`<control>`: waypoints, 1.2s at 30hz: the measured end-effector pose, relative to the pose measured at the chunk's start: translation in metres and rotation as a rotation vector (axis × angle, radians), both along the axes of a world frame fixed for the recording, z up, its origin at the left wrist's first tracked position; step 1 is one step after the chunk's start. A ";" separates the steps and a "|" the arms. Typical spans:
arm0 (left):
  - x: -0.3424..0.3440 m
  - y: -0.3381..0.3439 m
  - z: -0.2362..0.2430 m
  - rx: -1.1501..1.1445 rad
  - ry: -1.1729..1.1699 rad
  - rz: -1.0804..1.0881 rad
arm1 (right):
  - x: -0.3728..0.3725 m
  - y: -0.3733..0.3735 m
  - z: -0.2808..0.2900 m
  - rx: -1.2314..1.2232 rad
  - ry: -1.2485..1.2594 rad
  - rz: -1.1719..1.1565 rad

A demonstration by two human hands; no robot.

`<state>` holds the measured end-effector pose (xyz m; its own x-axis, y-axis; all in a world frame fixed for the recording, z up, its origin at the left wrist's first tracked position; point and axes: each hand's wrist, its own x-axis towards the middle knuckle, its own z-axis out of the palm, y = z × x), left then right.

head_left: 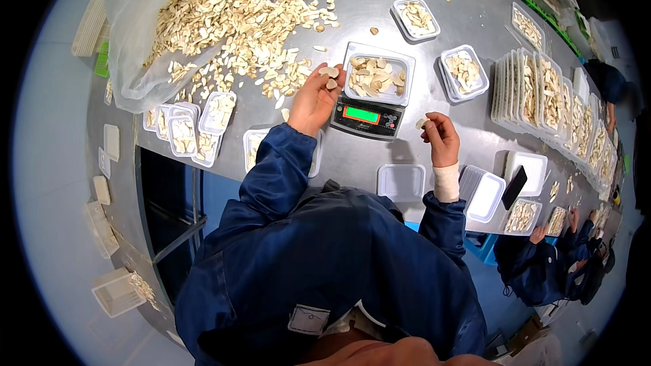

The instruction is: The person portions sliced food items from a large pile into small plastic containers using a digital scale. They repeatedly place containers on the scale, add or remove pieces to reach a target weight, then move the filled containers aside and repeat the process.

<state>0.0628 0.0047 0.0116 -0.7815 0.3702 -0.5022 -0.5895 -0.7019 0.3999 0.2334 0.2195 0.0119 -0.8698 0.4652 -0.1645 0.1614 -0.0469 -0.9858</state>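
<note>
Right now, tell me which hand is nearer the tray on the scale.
Left. The left hand holds pale slices right at the left edge of the tray on the scale. The right hand holds one slice below and right of it, farther off.

stacked filled trays point(542, 91), black phone point(513, 187)

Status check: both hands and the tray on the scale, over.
Left hand pinching pale slices beside tray on scale. Right hand holding one slice. Nothing in between.

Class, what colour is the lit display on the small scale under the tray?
Green: the scale's display glows bright green, seen best in the head view.
</note>
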 end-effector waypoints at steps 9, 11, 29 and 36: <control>0.009 0.012 -0.001 -0.042 -0.004 -0.137 | 0.004 0.006 -0.005 -0.015 -0.005 -0.009; 0.007 0.012 0.000 0.036 -0.018 -0.127 | 0.004 0.007 -0.005 -0.015 -0.012 -0.016; 0.035 0.007 -0.032 0.105 -0.007 -0.400 | -0.047 -0.049 0.009 -0.002 0.034 0.231; 0.041 0.001 -0.045 0.125 -0.104 -0.371 | -0.114 -0.022 -0.017 1.088 0.055 0.300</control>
<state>0.1035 0.0057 -0.0331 -0.5306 0.6810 -0.5047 -0.8449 -0.4730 0.2500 0.1189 0.1979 -0.0050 -0.9642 0.1088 0.2420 -0.0231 0.8741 -0.4852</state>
